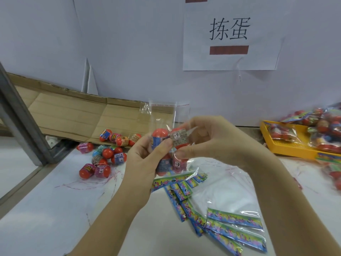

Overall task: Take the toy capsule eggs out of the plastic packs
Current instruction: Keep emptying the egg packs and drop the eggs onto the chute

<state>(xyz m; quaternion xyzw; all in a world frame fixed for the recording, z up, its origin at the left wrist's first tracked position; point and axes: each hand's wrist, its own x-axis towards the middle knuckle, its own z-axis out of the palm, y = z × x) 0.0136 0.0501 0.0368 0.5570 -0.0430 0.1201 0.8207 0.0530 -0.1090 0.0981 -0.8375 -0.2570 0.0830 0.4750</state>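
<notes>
— What takes up most of the view?
— A white table (46,209). Flattened cardboard (70,111) leans at its far left against the wall (129,52), and a paper sign (230,34) is taped higher up.
— And on the right?
— A yellow tray (287,146) heaped with full packs (328,126). Nearer, empty clear bags (221,191) and colourful header cards (234,218) lie below the hands.
— The hands themselves?
— Both hover over the middle of the table. The left hand (144,159) curls round the lower half of a clear plastic pack (164,113), with the thumb pressed to its front. The right hand (212,143) pinches a red capsule egg (180,136) at the pack's upper right, between thumb and fingers. Whether film lies between them cannot be told.
— Any eggs out?
— A loose cluster of eggs (103,154) lies on the table's left, by the cardboard's edge.
</notes>
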